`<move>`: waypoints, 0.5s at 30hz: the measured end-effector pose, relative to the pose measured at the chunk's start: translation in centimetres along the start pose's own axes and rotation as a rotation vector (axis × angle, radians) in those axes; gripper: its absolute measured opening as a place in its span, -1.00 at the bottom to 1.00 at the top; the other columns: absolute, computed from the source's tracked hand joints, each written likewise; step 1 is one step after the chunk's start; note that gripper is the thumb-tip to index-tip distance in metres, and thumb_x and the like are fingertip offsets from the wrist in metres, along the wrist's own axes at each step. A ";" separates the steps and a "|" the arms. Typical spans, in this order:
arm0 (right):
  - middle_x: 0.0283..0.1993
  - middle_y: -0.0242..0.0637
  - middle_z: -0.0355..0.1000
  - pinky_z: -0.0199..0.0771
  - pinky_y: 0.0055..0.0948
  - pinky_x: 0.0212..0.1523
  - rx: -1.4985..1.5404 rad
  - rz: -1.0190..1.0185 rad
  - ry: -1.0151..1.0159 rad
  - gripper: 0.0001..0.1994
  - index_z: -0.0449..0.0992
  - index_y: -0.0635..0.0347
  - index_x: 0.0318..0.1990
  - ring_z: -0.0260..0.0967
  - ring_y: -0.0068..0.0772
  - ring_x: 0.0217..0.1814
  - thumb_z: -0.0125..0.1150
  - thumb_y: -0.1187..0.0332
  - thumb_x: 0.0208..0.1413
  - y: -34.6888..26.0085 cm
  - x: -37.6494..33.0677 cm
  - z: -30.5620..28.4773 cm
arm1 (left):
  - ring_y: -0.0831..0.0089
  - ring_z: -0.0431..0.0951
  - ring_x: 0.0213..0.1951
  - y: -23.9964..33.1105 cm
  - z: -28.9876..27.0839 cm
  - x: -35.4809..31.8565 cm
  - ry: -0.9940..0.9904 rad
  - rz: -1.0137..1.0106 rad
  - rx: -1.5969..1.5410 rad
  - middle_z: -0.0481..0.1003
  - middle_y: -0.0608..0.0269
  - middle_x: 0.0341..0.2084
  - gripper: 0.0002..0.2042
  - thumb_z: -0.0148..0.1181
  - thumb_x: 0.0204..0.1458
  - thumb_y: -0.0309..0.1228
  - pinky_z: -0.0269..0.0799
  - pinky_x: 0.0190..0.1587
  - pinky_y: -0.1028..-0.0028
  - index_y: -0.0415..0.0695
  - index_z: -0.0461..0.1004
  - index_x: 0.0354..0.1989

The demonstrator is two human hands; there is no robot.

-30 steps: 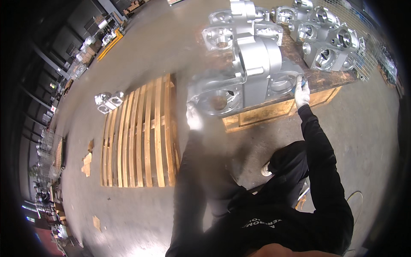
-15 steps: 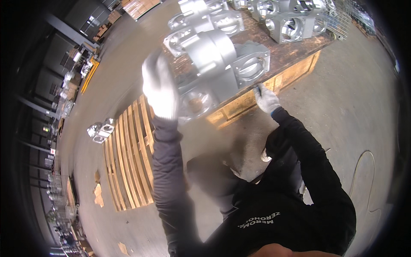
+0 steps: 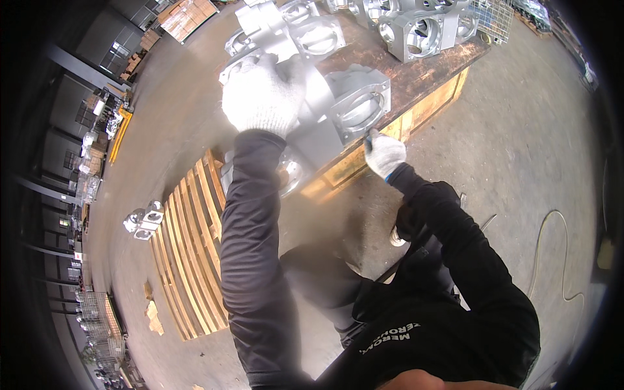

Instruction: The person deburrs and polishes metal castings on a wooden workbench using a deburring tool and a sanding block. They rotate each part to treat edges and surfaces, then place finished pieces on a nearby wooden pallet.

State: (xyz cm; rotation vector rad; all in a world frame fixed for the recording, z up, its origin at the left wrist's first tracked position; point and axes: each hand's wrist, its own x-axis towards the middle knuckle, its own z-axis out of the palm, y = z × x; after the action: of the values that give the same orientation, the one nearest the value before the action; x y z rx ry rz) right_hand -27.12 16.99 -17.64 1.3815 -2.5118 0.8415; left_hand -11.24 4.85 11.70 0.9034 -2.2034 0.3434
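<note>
- Head view: the near silver cast housing (image 3: 318,140) rests at the near edge of the brown wooden tabletop (image 3: 416,81), its left end largely hidden behind the dark left sleeve (image 3: 250,221).
- The white-gloved left hand (image 3: 263,97) is raised over the housing on the tabletop, fingers bent; glare and blur hide whether it touches the metal or holds anything.
- The right hand (image 3: 385,155) is narrow, its fingers drawn together at the tabletop's near edge, just beside the round-bored flange (image 3: 361,107); I cannot tell whether something small is pinched inside.
- More silver housings (image 3: 416,36) stand farther back on the tabletop; a slatted pallet (image 3: 186,260) lies on the floor left of it, and a thin hose (image 3: 564,253) right of it.
- To handle this well, I would seat the left palm firmly on the housing's thick body before any force goes in near the tabletop's edge.
- The right fingertips are best kept out from between flange and tabletop, where a heavy-looking casting could pinch them.
- Light, even strokes or touches along the flange rim would probably suit; a hard shove could rock the housing toward the tabletop's edge.
</note>
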 end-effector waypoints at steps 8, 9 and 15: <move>-0.28 0.16 0.60 0.59 0.02 -0.08 0.223 -0.097 -0.142 -0.61 0.69 0.24 -0.23 0.59 0.25 -0.14 0.16 0.05 0.27 -6.0 3.3 -5.6 | 0.07 0.63 -0.07 0.4 -0.3 -0.1 0.048 0.040 0.038 0.66 0.15 -0.15 -0.55 0.17 0.22 0.11 0.56 0.03 0.13 -0.01 0.73 -0.13; -0.23 0.12 0.62 0.61 -0.03 -0.03 0.257 -0.058 -0.199 -0.62 0.71 0.20 -0.16 0.60 0.19 -0.09 0.19 0.04 0.26 -5.8 4.4 -7.3 | 0.06 0.63 -0.07 0.3 -0.4 -0.1 0.050 0.047 0.038 0.66 0.15 -0.15 -0.55 0.17 0.23 0.11 0.55 0.03 0.13 -0.01 0.73 -0.12; -0.10 -0.06 0.69 0.61 -0.28 0.06 0.277 -0.018 -0.331 -0.58 0.72 0.11 0.04 0.67 -0.09 -0.04 0.37 0.04 0.17 -0.8 10.2 -15.7 | 0.08 0.63 -0.03 0.4 -0.9 -0.3 0.021 0.021 -0.007 0.65 0.15 -0.13 -0.56 0.16 0.25 0.09 0.54 0.07 0.16 0.00 0.73 -0.07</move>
State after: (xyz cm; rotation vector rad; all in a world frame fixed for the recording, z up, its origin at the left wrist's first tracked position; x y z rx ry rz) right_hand -34.23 17.74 -0.32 1.7569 -2.6940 1.0697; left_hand -10.90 5.71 12.17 0.8692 -2.1956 0.3530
